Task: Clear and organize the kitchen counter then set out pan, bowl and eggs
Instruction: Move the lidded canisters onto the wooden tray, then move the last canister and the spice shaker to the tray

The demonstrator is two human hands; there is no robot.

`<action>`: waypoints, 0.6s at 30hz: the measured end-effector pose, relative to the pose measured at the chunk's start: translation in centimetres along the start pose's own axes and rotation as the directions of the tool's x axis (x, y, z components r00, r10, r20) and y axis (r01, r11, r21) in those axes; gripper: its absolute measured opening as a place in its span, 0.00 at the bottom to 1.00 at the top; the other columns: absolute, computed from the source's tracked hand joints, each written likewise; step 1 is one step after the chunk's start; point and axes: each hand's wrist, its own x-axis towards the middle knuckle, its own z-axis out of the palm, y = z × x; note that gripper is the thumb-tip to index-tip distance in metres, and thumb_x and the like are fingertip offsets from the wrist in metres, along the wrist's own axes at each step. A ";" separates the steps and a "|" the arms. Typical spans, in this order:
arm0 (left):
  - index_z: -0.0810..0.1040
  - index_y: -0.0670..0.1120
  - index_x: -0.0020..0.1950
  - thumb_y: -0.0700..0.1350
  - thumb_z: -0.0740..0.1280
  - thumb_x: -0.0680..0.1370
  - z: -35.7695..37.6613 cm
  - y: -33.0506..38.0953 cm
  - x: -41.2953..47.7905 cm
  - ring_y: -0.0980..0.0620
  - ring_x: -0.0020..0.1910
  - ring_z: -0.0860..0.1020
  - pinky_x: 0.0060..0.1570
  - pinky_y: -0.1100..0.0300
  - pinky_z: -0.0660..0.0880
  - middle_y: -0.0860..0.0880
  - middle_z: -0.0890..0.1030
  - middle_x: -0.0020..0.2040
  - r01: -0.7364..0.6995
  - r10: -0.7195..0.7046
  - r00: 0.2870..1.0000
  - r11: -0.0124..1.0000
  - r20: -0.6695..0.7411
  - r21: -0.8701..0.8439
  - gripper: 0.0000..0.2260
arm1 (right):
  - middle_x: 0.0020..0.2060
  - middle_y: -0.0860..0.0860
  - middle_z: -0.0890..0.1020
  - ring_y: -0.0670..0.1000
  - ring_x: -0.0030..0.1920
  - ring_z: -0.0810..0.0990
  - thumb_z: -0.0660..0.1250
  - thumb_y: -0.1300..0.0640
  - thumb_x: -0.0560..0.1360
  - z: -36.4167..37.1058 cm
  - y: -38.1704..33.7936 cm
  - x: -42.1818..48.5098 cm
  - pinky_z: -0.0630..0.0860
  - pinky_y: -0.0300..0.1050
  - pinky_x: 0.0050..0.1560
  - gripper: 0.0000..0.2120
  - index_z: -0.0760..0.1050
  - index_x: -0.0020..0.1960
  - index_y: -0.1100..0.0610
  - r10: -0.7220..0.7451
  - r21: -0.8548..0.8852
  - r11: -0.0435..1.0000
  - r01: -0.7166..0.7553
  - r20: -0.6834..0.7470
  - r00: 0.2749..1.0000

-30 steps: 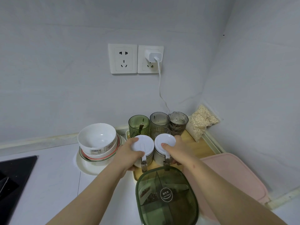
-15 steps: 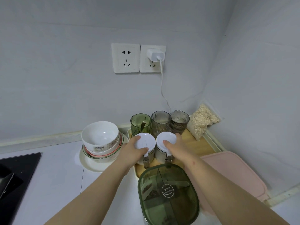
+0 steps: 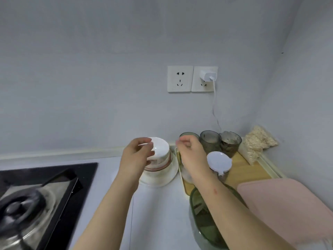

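A white bowl (image 3: 160, 150) sits on top of stacked bowls on a white plate (image 3: 162, 177) by the back wall. My left hand (image 3: 137, 156) hovers in front of that bowl, fingers apart and curled, holding nothing. My right hand (image 3: 191, 156) is just right of the stack, loosely curled and empty, and it hides one jar. Beside it, a white-lidded jar (image 3: 219, 162) stands on a wooden tray (image 3: 245, 166). The frame is motion-blurred. No eggs are in view.
A black cooktop (image 3: 45, 192) with a blurred burner fills the lower left. Three ribbed cups (image 3: 210, 139) line the tray's back, an oat bag (image 3: 257, 141) lies in the corner. A green lidded box (image 3: 207, 217) and pink cutting board (image 3: 288, 204) lie near right. A charger (image 3: 208, 75) hangs in the wall socket.
Both hands have let go of the two white-lidded jars and moved up and left toward the bowl stack. The camera has swung left, bringing the cooktop into view.
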 end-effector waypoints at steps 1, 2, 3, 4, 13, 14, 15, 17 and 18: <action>0.77 0.49 0.47 0.40 0.64 0.78 -1.2 0.3 -0.4 0.53 0.43 0.80 0.44 0.59 0.75 0.49 0.80 0.46 -0.004 0.004 1.000 1.000 -0.029 -0.004 0.04 | 0.44 0.44 0.75 0.45 0.47 0.75 0.62 0.56 0.78 1.5 -0.4 -0.6 0.68 0.37 0.47 0.07 0.72 0.55 0.53 0.006 0.043 0.999 -0.008 0.036 0.999; 0.77 0.49 0.46 0.40 0.63 0.78 -2.6 0.5 -0.9 0.53 0.43 0.80 0.45 0.59 0.76 0.49 0.80 0.45 -0.004 0.004 0.998 1.000 -0.060 -0.008 0.05 | 0.42 0.42 0.75 0.46 0.46 0.75 0.62 0.56 0.78 3.0 -0.8 -1.2 0.68 0.38 0.45 0.06 0.72 0.54 0.52 0.016 0.068 0.997 -0.022 0.075 0.997; 0.77 0.49 0.46 0.40 0.63 0.78 -4.2 0.5 -1.4 0.53 0.43 0.80 0.47 0.58 0.76 0.49 0.80 0.45 -0.004 0.003 0.995 1.000 -0.103 -0.015 0.05 | 0.42 0.41 0.74 0.45 0.44 0.75 0.62 0.56 0.77 4.8 -1.1 -2.0 0.69 0.38 0.44 0.05 0.72 0.53 0.52 0.021 0.079 0.996 -0.031 0.125 0.992; 0.77 0.49 0.45 0.40 0.63 0.78 -5.7 0.5 -1.8 0.52 0.43 0.80 0.48 0.57 0.76 0.49 0.80 0.45 -0.007 0.004 0.989 1.000 -0.146 -0.020 0.05 | 0.41 0.40 0.74 0.44 0.42 0.75 0.62 0.56 0.77 6.4 -1.5 -2.7 0.69 0.37 0.42 0.05 0.71 0.53 0.52 0.027 0.085 0.996 -0.042 0.174 0.984; 0.77 0.47 0.45 0.39 0.63 0.78 -22.9 0.7 -7.8 0.52 0.40 0.79 0.45 0.58 0.74 0.47 0.81 0.43 -0.038 0.001 0.902 0.996 -0.431 -0.077 0.05 | 0.41 0.43 0.76 0.47 0.46 0.76 0.62 0.56 0.77 21.3 -5.4 -12.8 0.70 0.37 0.43 0.02 0.71 0.47 0.49 -0.006 0.057 0.998 -0.027 0.515 0.857; 0.77 0.46 0.45 0.38 0.63 0.78 -25.0 0.7 -8.6 0.52 0.40 0.79 0.45 0.58 0.75 0.47 0.81 0.43 -0.042 0.001 0.894 0.996 -0.448 -0.081 0.05 | 0.41 0.43 0.76 0.46 0.45 0.76 0.63 0.56 0.76 23.1 -5.8 -14.0 0.70 0.38 0.43 0.02 0.71 0.46 0.48 -0.018 0.055 0.998 -0.014 0.531 0.847; 0.77 0.47 0.45 0.38 0.64 0.78 -28.7 0.7 -9.9 0.53 0.41 0.79 0.45 0.58 0.75 0.47 0.81 0.43 -0.044 0.007 0.875 0.997 -0.485 -0.066 0.05 | 0.41 0.43 0.76 0.46 0.45 0.76 0.63 0.55 0.76 26.1 -6.7 -16.3 0.70 0.38 0.44 0.02 0.72 0.46 0.48 -0.017 0.054 0.998 -0.016 0.562 0.827; 0.77 0.48 0.44 0.39 0.63 0.78 -33.8 0.7 -11.6 0.53 0.41 0.79 0.46 0.57 0.76 0.47 0.81 0.42 -0.045 0.008 0.845 0.997 -0.534 -0.056 0.06 | 0.43 0.44 0.77 0.47 0.47 0.77 0.62 0.55 0.76 30.3 -7.9 -19.7 0.71 0.40 0.48 0.02 0.73 0.49 0.49 -0.023 0.056 0.998 -0.014 0.602 0.798; 0.76 0.48 0.43 0.39 0.63 0.78 -35.4 0.7 -12.2 0.52 0.42 0.79 0.47 0.57 0.76 0.47 0.80 0.42 -0.040 0.001 0.833 0.997 -0.553 -0.059 0.06 | 0.43 0.44 0.77 0.47 0.48 0.76 0.62 0.55 0.77 31.8 -8.2 -20.7 0.71 0.40 0.48 0.04 0.74 0.51 0.50 -0.032 0.061 0.998 -0.008 0.619 0.785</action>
